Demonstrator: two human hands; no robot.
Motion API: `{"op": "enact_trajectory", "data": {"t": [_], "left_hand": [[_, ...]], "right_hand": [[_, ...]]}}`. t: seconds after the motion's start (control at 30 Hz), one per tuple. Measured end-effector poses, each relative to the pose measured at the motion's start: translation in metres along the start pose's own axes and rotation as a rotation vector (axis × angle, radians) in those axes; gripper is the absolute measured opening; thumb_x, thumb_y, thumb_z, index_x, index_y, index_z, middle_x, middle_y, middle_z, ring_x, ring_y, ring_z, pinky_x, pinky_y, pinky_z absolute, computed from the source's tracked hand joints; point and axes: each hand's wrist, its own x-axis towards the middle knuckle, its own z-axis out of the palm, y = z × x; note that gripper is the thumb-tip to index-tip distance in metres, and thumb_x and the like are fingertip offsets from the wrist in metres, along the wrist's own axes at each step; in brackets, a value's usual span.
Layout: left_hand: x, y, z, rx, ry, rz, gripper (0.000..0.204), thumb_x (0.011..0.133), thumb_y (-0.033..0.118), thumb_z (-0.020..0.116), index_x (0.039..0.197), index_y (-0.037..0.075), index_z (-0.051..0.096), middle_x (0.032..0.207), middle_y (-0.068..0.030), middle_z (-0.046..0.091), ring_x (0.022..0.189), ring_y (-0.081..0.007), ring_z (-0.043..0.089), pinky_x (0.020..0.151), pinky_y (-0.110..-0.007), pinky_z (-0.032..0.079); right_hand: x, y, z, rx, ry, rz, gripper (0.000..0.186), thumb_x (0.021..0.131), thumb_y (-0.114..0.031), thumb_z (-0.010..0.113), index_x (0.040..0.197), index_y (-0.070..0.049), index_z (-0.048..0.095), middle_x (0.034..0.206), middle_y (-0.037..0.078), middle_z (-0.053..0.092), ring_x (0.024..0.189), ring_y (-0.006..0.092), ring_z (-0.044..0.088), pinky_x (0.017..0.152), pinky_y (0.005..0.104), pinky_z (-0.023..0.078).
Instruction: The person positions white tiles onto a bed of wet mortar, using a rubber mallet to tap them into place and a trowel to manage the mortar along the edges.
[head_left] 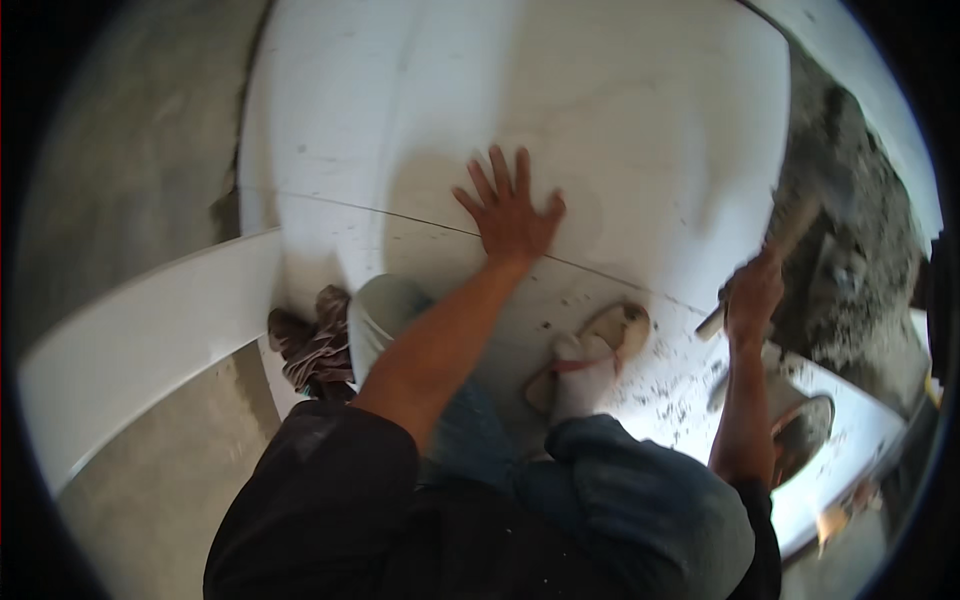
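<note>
The left hand (508, 212) lies flat with fingers spread wide, its grip holding nothing, pressed on the large glossy white floor tile (620, 120) just above a thin joint line (400, 215). The right hand (752, 292) has its grip closed around the wooden handle of a blurred mallet (785, 235), raised at the tile's right edge beside the rough grey mortar bed (850, 250). A foot in a pale sandal (592, 352) rests on the neighbouring tile, and a crumpled brownish cloth (315, 340) lies near the knee.
</note>
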Motion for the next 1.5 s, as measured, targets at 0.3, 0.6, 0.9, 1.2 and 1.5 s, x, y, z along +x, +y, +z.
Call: {"op": "enact_trajectory", "data": {"t": [0.3, 0.6, 0.9, 1.2, 1.5], "left_hand": [[-0.019, -0.051, -0.014, -0.116, -0.087, -0.28, 0.085, 0.088, 0.063, 0.041, 0.151, 0.014, 0.016, 0.155, -0.0224, 0.005, 0.141, -0.0487, -0.001, 0.109, -0.065, 0.0], [-0.007, -0.089, -0.013, -0.064, -0.151, -0.578, 0.087, 0.088, 0.066, 0.037, 0.152, 0.013, 0.009, 0.155, -0.025, -0.001, 0.141, -0.0489, -0.004, 0.11, -0.064, -0.001], [-0.005, -0.083, -0.004, -0.008, -0.097, -0.599, 0.087, 0.088, 0.065, 0.038, 0.152, 0.013, 0.012, 0.154, -0.0261, 0.007, 0.14, -0.0503, 0.003, 0.108, -0.067, 0.005], [-0.008, -0.073, 0.013, -0.038, 0.011, -0.147, 0.082, 0.09, 0.061, 0.039, 0.151, 0.012, 0.015, 0.155, -0.0238, 0.008, 0.142, -0.0457, 0.003, 0.107, -0.068, 0.004], [-0.01, -0.031, 0.0, 0.039, -0.148, 0.122, 0.081, 0.09, 0.062, 0.036, 0.152, 0.017, 0.012, 0.157, -0.0176, 0.005, 0.144, -0.0378, 0.002, 0.11, -0.065, 0.001]], "right_hand": [[-0.037, 0.068, 0.014, -0.16, -0.016, -0.152, 0.05, 0.101, -0.039, 0.037, 0.085, 0.006, 0.053, 0.055, 0.008, 0.049, 0.057, 0.0264, 0.055, 0.059, 0.0403, 0.044], [-0.073, 0.031, 0.014, -0.11, -0.193, -0.253, 0.052, 0.1, -0.042, 0.041, 0.08, 0.006, 0.053, 0.068, 0.014, 0.052, 0.062, 0.0232, 0.046, 0.061, 0.0364, 0.039], [-0.065, 0.023, 0.027, -0.355, -0.25, -0.414, 0.034, 0.095, -0.033, 0.053, 0.102, 0.0, 0.058, 0.081, 0.025, 0.063, 0.079, 0.0435, 0.063, 0.068, 0.0449, 0.048], [-0.074, -0.022, 0.038, -0.27, -0.255, -0.391, 0.028, 0.091, -0.027, 0.061, 0.085, -0.001, 0.054, 0.064, 0.022, 0.06, 0.063, 0.0425, 0.063, 0.054, 0.0446, 0.048], [-0.055, -0.002, 0.032, -0.346, -0.287, -0.343, 0.025, 0.089, -0.023, 0.061, 0.078, -0.002, 0.055, 0.066, 0.025, 0.06, 0.063, 0.0437, 0.061, 0.056, 0.0441, 0.047]]}}
